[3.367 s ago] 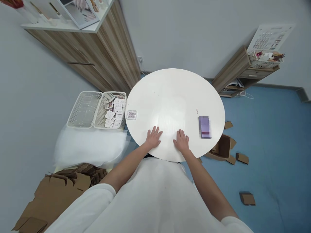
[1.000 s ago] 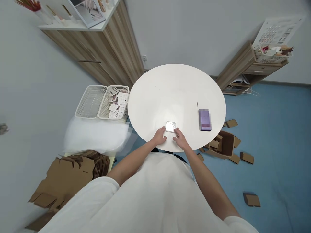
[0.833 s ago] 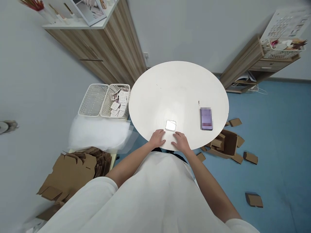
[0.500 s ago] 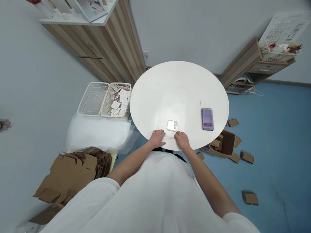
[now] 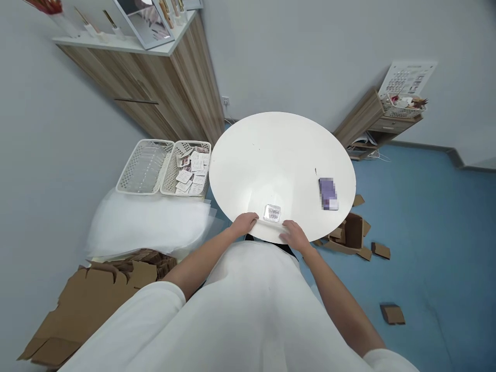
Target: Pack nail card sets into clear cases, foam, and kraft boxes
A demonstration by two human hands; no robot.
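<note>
A thin, translucent white sheet (image 5: pixel 253 204) lies on the round white table (image 5: pixel 279 144) near its front edge. On the sheet sits a small clear case (image 5: pixel 272 213) with shiny contents too small to make out. My left hand (image 5: pixel 245 223) is closed on the left end of the sheet's near edge. My right hand (image 5: pixel 295 235) grips the same edge at its right end, thumb towards the middle. Between them that edge is raised and curled, just in front of the case. Neither hand touches the case.
A purple box, partly pixelated, (image 5: pixel 327 194) lies on the table's right. To the left stand white baskets, one with cards (image 5: pixel 191 175), one with clear cases (image 5: pixel 145 168), beside stacked translucent sheets (image 5: pixel 147 222) and flat cardboard (image 5: pixel 96 294). An open carton (image 5: pixel 354 232) stands on the floor.
The sheet's near edge has come up off the table and curled towards the case, both hands now gripping it. The camera view has shifted slightly.
</note>
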